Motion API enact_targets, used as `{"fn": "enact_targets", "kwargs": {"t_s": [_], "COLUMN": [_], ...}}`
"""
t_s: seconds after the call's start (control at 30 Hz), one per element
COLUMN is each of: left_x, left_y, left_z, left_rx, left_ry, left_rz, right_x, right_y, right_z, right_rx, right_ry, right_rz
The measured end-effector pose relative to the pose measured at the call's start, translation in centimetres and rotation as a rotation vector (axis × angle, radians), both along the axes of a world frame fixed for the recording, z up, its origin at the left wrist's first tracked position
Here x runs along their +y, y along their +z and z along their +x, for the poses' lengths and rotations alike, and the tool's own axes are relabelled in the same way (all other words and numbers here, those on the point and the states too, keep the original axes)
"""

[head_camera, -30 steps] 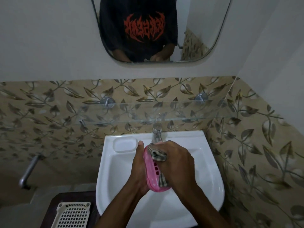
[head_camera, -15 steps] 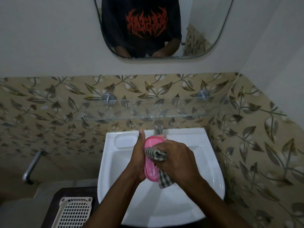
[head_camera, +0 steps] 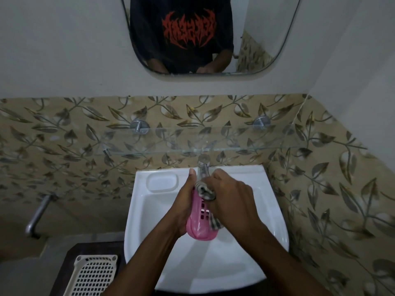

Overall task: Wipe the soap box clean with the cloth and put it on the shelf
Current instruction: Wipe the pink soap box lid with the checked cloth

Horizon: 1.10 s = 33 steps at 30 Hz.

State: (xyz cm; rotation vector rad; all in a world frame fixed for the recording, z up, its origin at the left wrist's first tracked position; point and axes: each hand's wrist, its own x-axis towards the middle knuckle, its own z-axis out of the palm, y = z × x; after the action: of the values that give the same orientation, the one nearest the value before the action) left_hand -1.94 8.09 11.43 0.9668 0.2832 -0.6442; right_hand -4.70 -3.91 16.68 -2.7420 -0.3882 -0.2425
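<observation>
Over the white sink [head_camera: 271, 221] my left hand [head_camera: 183, 201] grips a pink slotted soap box [head_camera: 199, 221], held on edge with its long side pointing away from me. My right hand [head_camera: 230, 199] holds a bunched checked cloth [head_camera: 205, 190] and presses it against the far end of the box; a corner of the cloth hangs below my palm. The glass shelf [head_camera: 213, 144] runs along the tiled wall just above the tap and holds nothing.
A chrome tap [head_camera: 203, 165] stands right behind my hands. The sink has a moulded soap recess [head_camera: 162, 181] at its back left. A cream plastic basket [head_camera: 94, 274] lies on a dark surface at lower left. A metal pipe [head_camera: 38, 216] juts from the left wall. A mirror [head_camera: 209, 35] hangs above.
My right hand has slid the cloth along the box toward its far end, uncovering the slotted near part. The box now sits lower over the basin.
</observation>
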Motion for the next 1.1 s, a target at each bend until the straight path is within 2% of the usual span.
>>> {"fn": "enact_targets", "kwargs": {"t_s": [0.07, 0.2, 0.27, 0.4, 0.67, 0.9, 1.1], "left_x": [0.0, 0.4, 0.2, -0.3, 0.6, 0.6, 1.2], "left_y": [0.0, -0.3, -0.1, 0.4, -0.3, 0.7, 1.1], "left_z": [0.1, 0.2, -0.1, -0.2, 0.6, 1.4, 2.2], "left_rx": [0.007, 0.041, 0.044, 0.042, 0.108, 0.009, 0.048], "left_ry": [0.019, -0.002, 0.007, 0.041, 0.035, -0.002, 0.072], "left_rz": [-0.009, 0.015, 0.048, -0.020, 0.026, -0.052, -0.035], "right_x": [0.2, 0.4, 0.0, -0.3, -0.2, -0.3, 1.3], "right_y": [0.2, -1.1, -1.1, -0.5, -2.6, 0.0, -2.6], "right_z": [0.4, -1.5, -1.0, 0.9, -1.8, 0.9, -3.1], "right_rx": [-0.008, 0.149, 0.116, 0.006, 0.107, 0.014, 0.097], "right_ry": [-0.008, 0.108, 0.081, -0.028, 0.160, -0.010, 0.135], "right_rz": [-0.005, -0.046, -0.055, -0.022, -0.059, 0.106, 0.133]}}
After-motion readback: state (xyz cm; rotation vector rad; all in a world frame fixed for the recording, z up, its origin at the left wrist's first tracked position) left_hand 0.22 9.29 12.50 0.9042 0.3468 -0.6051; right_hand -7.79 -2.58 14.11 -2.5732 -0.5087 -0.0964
